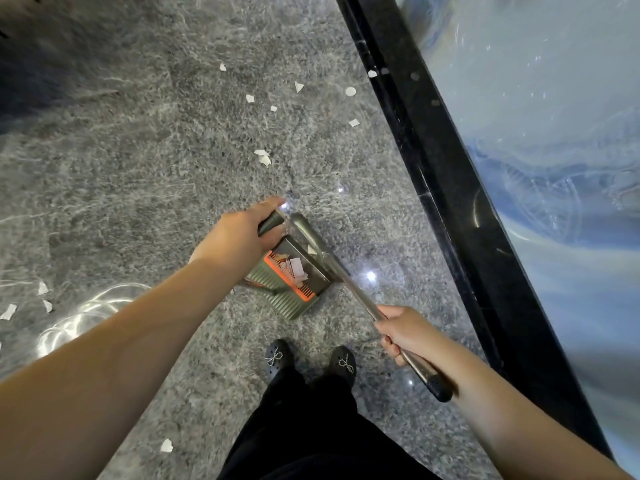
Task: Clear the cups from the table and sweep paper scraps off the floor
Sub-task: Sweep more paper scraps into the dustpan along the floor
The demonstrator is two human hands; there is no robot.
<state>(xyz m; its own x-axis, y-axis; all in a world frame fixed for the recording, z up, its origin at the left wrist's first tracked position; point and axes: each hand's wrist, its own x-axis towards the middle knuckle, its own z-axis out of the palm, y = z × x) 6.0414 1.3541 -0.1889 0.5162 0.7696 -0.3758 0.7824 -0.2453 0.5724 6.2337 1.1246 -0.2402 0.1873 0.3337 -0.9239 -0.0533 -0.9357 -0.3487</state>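
Observation:
My left hand (239,233) grips the dark handle of a grey-green dustpan (291,289) with an orange comb strip; white paper scraps lie inside it. My right hand (401,329) grips the metal handle of a broom (349,282), whose grey head lies along the dustpan's right side. White paper scraps (263,155) are scattered on the grey stone floor ahead, more scraps (43,288) lie at the far left, and one scrap (167,445) sits near my left side. No cups are in view.
A black border strip (460,202) runs diagonally along the right, with a pale blue glossy surface (554,116) beyond it. My two black shoes (311,362) stand just behind the dustpan. Light reflections glare on the floor at left.

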